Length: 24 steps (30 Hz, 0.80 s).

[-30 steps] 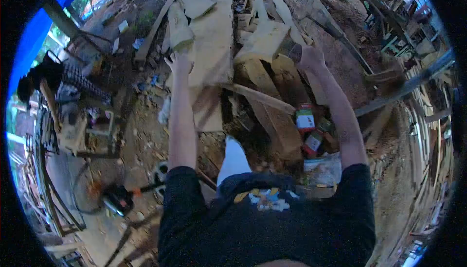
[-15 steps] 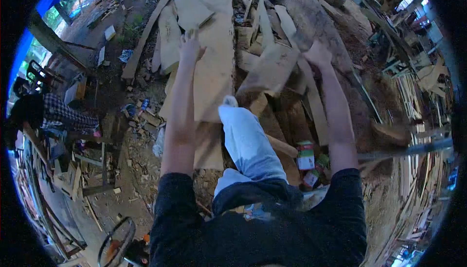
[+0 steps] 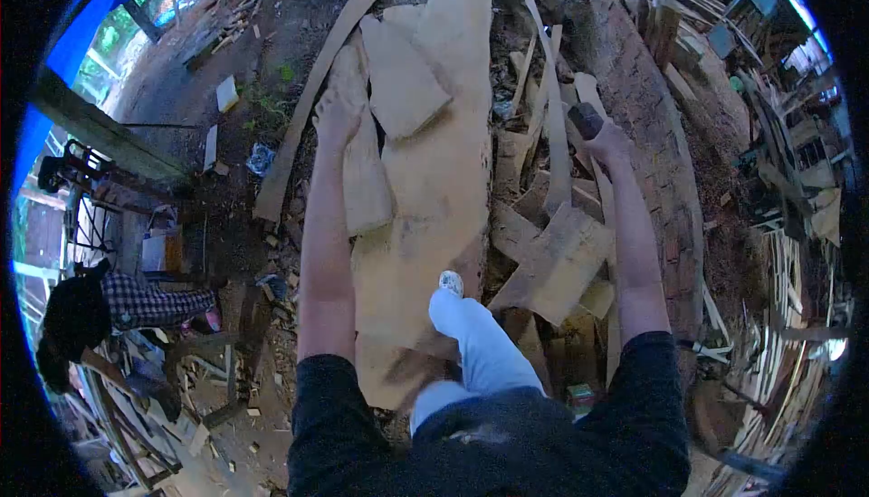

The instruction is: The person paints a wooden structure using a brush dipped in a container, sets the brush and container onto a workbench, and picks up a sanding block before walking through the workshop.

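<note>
My left hand [image 3: 337, 119] is at the upper left, over the edge of a rough narrow wood slab [image 3: 366, 185]. Its fingers are loosely bent and apart, and I see nothing in them. Beside it a pale, angular wood piece [image 3: 403, 76] lies on a long, wide board [image 3: 434, 189]. My right hand [image 3: 608, 144] is closed around a small dark block [image 3: 586, 120], above thin wood strips on the right. The block's exact kind cannot be made out. My shoe [image 3: 451, 282] is on the wide board.
Broken boards [image 3: 557, 262] lie heaped right of the wide board. A long curved strip [image 3: 312, 90] lies to its left. A person in checkered trousers [image 3: 149, 302] is bent over at the left. Stacked slats [image 3: 769, 334] stand along the right side.
The view has shifted, with the boards now lower and further right in it. My left hand has moved off the angular piece towards the left. The dark block now shows in my right hand.
</note>
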### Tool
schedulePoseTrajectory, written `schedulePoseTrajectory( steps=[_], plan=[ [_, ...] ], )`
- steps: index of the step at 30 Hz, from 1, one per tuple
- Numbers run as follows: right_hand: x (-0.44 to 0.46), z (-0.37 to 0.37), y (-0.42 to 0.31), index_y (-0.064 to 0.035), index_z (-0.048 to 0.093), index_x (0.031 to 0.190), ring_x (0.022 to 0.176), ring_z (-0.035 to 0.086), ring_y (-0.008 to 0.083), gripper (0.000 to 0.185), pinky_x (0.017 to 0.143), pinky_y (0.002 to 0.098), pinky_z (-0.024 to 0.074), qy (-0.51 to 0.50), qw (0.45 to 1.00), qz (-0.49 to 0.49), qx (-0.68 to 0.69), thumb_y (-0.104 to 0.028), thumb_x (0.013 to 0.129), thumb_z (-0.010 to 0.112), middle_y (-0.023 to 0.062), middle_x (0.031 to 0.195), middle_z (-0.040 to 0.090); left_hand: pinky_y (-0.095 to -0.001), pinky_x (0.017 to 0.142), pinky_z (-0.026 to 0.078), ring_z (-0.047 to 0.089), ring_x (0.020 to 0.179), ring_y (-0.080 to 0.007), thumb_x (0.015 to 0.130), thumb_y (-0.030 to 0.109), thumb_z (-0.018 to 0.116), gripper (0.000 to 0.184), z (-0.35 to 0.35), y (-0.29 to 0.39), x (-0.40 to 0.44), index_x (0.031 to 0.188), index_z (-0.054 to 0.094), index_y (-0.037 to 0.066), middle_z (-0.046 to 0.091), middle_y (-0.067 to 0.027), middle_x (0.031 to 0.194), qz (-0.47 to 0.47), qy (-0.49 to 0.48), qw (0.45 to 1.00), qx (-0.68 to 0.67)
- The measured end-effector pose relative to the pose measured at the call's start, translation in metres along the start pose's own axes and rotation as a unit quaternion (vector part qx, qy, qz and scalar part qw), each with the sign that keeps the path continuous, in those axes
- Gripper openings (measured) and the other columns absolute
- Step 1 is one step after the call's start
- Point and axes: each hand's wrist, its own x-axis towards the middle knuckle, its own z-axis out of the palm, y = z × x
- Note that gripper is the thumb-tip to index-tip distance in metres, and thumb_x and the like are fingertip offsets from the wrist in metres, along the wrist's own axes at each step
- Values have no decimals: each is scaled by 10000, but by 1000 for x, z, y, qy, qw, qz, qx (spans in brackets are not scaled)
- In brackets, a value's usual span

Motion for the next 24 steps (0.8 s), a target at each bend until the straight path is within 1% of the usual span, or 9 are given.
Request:
schedulePoseTrajectory(
  steps=[5,9,11,15,17,20,21,23,24],
  plan=[
    [106,-12,-27,-8,541,1011,897,590,285,555,742,377,486,12,995,-56,-81,-294,549,656,165,989,593,-525,969,250,262,1224,-382,731,458,561,861,-48,9,92,1365,49,180,234,-217,1347,-58,-104,992,50],
    [143,-70,-83,6,549,989,861,598,283,530,699,372,488,77,986,-76,-128,-276,555,661,163,966,600,-497,966,272,329,1192,-363,720,462,574,801,-79,3,180,1346,180,156,335,-216,1293,-10,-106,987,125],
    [178,-92,-109,4,575,937,822,602,285,519,640,378,479,-3,988,-145,47,-315,542,677,171,918,608,-505,979,246,270,1226,-359,735,438,577,713,-100,5,232,1314,269,158,306,-169,1327,-30,-171,971,162],
    [288,-114,-204,-5,600,868,808,599,291,534,672,380,465,41,963,-171,206,-401,522,693,177,865,612,-479,964,291,323,1206,-333,738,431,578,647,-105,8,363,1272,350,145,359,-153,1299,-22,-164,965,204],
    [316,-158,-280,8,594,860,820,598,291,561,721,397,460,59,962,-234,127,-437,532,687,183,883,608,-432,918,364,393,1168,-277,762,424,559,579,-109,17,421,1230,404,119,416,-152,1255,65,-100,990,69],
    [396,-163,-361,-4,585,905,839,593,301,609,747,415,458,208,941,-263,43,-478,534,681,181,911,605,-414,814,440,520,1033,-254,784,390,546,461,-91,11,522,1124,503,83,545,-163,1091,210,-43,967,139],
    [408,-179,-381,-26,581,940,846,591,306,619,750,415,459,203,945,-255,34,-481,532,682,173,920,606,-414,814,440,520,1033,-254,784,390,546,461,-83,11,538,1124,503,83,545,-163,1091,211,-49,966,141],
    [449,-210,-411,-47,577,975,854,588,312,632,753,414,459,221,943,-249,26,-483,531,683,164,929,607,-411,694,475,604,838,-252,801,373,531,368,-83,24,584,1026,567,85,624,-130,859,78,-94,975,-186],
    [464,-215,-413,-48,552,1018,862,587,313,662,754,409,461,226,943,-243,21,-478,534,687,165,930,606,-411,694,475,604,838,-252,801,373,531,368,-80,27,622,1026,567,85,624,-130,859,86,-79,976,-187]
  ],
)
